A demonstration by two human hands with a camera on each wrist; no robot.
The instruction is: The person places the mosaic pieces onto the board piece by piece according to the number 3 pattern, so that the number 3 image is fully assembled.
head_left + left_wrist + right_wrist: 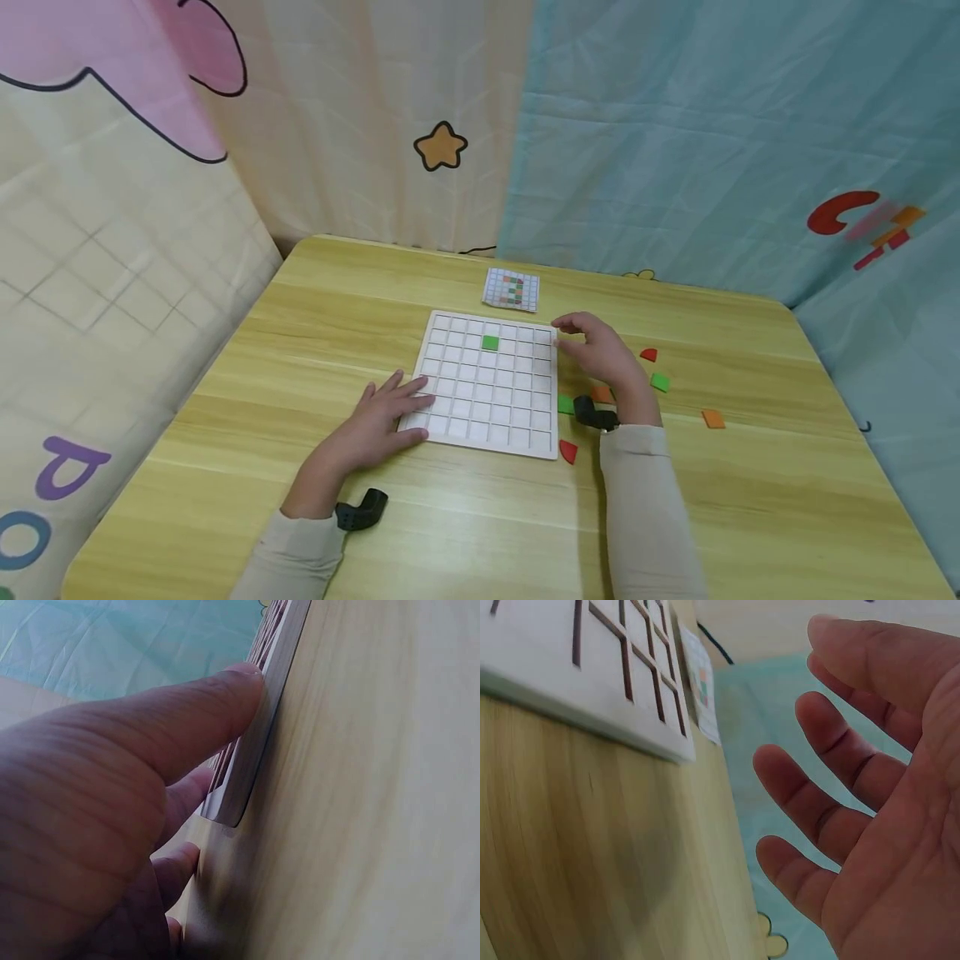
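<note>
A white grid board (480, 387) lies on the wooden table, with one green square tile (490, 342) in a cell of its upper part. My left hand (382, 421) rests on the board's left edge, fingers spread, the thumb (217, 705) at the near rim in the left wrist view. Beside the far right corner of the board, my right hand (600, 350) hovers with loosely bent fingers. In the right wrist view nothing sits between the right fingers (802, 787). A small pattern card (512, 289) with a coloured figure lies behind the board.
Right of the board lie loose pieces: a green tile (566, 404), a red quarter-round piece (568, 452), an orange tile (602, 394) partly behind the wrist camera, another red piece (648, 355), a green square (660, 382) and an orange square (713, 418). Curtains (675, 150) hang behind the table.
</note>
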